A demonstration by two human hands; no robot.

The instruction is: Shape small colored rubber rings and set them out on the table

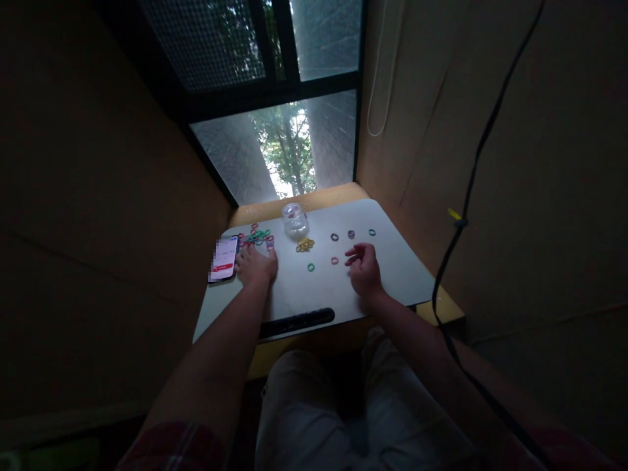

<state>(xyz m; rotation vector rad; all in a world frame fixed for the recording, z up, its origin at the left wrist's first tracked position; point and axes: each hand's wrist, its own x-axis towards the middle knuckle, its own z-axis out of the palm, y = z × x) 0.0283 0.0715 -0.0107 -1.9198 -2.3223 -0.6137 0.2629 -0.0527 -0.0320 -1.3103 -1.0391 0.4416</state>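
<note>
My left hand (pixel 256 265) lies palm down with its fingers spread at the near edge of a pile of small coloured hair ties (pixel 258 237), mostly green and pink. My right hand (pixel 364 268) hovers over the right part of the white table (pixel 294 288), fingers loosely curled and apart, nothing visible in them. Just left of its fingertips is a pink hair tie (pixel 334 261). A green hair tie (pixel 311 267) lies further left. Beyond the right hand sit a dark one (pixel 334 237), a purple one (pixel 351 234) and a blue-green one (pixel 371 232). A yellow bunch (pixel 305 244) lies mid-table.
A clear plastic jar (pixel 295 221) stands at the back of the table. A phone (pixel 224 259) with a lit screen lies at the left edge. A black slot strip (pixel 299 320) runs along the front. One dark cable (pixel 473 176) hangs at right. The window (pixel 289 144) is behind.
</note>
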